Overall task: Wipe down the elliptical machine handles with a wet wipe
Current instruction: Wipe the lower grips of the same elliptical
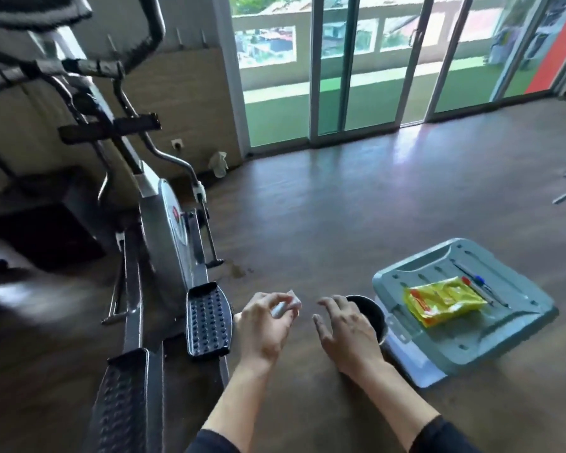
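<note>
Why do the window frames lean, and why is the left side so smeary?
Head view: the wide-angle lens tilts the window frames; the elliptical machine and left edge smear, probably motion blur; daylight glares off the floor by the glass; the left hand pinching the wipe looks fairly sharp.

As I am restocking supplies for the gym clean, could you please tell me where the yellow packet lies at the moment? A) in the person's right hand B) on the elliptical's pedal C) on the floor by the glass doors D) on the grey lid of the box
D: the yellow packet lies flat on the grey lid, beside the pens.
</note>
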### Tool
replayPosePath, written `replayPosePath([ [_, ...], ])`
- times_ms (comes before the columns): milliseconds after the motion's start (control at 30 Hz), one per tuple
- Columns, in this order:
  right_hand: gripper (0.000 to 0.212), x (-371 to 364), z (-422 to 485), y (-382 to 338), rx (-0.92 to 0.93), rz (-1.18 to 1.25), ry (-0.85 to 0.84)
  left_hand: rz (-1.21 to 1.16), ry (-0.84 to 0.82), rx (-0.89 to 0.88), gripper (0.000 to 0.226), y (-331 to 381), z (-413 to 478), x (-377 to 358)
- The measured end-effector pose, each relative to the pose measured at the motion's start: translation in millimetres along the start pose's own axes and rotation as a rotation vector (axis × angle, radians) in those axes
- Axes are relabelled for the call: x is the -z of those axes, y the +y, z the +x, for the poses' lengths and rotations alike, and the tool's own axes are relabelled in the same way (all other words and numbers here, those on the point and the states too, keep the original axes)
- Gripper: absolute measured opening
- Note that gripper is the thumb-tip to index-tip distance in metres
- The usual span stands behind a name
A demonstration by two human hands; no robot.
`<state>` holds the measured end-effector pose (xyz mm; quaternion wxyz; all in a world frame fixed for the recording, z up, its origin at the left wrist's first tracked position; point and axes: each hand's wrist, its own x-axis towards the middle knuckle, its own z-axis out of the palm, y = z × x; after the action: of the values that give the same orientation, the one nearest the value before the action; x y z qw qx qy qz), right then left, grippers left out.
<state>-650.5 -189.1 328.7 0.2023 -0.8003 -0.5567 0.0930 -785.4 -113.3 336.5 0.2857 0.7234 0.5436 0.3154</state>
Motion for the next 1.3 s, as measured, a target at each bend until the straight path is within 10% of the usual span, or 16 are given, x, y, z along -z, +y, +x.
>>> replayPosePath([
  [733,0.027,-59.1,455.4,-139.2,0.679,0.11,-0.248,0.043,0.596,0.397,0.026,-62.9,364.8,40.9],
  [1300,0.036,-89.5,680.7,-382.4,0.798,0.282,-0.01,0.063,0.896,0.169,0.019,-140.8,609.7,210.0],
])
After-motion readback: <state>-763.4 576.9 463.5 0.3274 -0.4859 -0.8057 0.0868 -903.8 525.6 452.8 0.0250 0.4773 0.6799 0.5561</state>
